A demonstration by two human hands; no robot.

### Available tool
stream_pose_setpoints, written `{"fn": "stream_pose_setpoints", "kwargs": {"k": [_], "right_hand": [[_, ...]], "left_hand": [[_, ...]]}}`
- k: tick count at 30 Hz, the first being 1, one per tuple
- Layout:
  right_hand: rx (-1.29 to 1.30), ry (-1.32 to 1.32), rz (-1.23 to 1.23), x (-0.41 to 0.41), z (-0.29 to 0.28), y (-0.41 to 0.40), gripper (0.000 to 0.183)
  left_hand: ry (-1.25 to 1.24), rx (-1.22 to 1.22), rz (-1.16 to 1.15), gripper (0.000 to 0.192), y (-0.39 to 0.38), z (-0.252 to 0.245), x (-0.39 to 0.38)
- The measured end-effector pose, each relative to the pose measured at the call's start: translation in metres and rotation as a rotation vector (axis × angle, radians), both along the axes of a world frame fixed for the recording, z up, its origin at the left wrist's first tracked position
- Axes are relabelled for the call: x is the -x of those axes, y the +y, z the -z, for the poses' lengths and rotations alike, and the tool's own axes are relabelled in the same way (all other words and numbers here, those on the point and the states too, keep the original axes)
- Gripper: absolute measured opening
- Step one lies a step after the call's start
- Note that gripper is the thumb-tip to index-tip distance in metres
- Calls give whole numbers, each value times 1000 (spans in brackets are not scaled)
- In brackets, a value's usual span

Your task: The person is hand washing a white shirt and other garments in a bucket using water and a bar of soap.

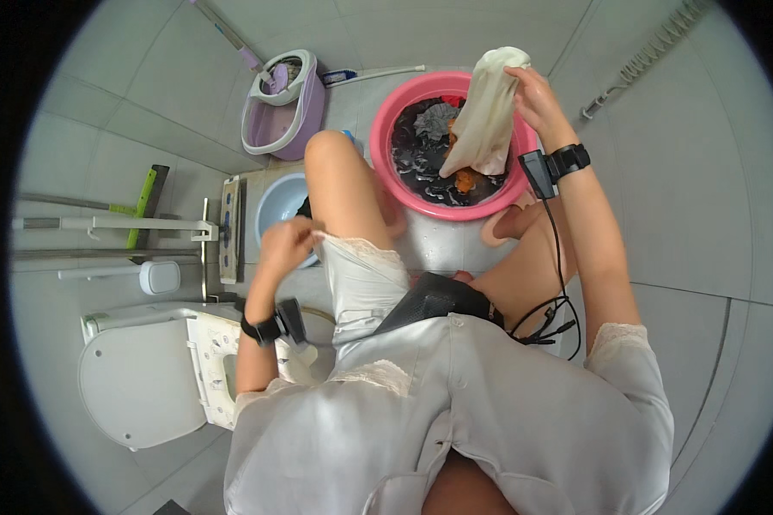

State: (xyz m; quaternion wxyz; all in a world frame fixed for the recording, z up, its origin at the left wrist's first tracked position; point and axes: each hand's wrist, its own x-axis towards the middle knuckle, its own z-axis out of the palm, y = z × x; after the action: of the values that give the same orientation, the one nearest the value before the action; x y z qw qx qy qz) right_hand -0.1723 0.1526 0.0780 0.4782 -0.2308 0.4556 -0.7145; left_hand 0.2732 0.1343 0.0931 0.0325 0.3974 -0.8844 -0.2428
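My right hand [536,96] grips the upper part of a wet, off-white cloth garment [486,116], which hangs over a pink plastic basin [386,170]. Dark water fills the basin, with a grey cloth [437,122], orange-brown cloth [467,181] and a bit of red cloth [453,100] in it. On the left, my left hand [288,243] pinches the lace-trimmed hem of the light shorts [364,264] on my thigh. Beside that knee, partly hidden by my leg and hand, a light blue basin [276,199] holds something black.
A purple-and-white mop bucket [312,109] stands at the back left. Mops and a squeegee [143,206] lean at the left wall, above a toilet with its lid [142,383] raised. A coiled hose [650,55] hangs at the right wall. Black cables [557,312] dangle from my right wrist.
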Motion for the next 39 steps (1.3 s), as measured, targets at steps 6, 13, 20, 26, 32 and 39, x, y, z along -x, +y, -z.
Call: {"fn": "stream_pose_setpoints", "kwargs": {"k": [6,13,20,26,32,39], "right_hand": [[10,138,-67,-18,-27,6,23],[7,231,-47,-32,-41,-4,26],[-18,297,42,-46,-51,-8,28],[-86,304,49,-45,-38,-11,29],[-197,417,13,-54,-31,-13,32],[-230,513,10,-53,-37,-38,35]], "left_hand": [[-131,91,184,11,-3,-15,1],[-101,153,621,10,0,-25,55],[105,-103,1431,18,69,77,200],[63,-150,1884,24,177,93,223],[16,-217,1866,46,191,103,215],[46,-503,1763,40,122,148,260]]}}
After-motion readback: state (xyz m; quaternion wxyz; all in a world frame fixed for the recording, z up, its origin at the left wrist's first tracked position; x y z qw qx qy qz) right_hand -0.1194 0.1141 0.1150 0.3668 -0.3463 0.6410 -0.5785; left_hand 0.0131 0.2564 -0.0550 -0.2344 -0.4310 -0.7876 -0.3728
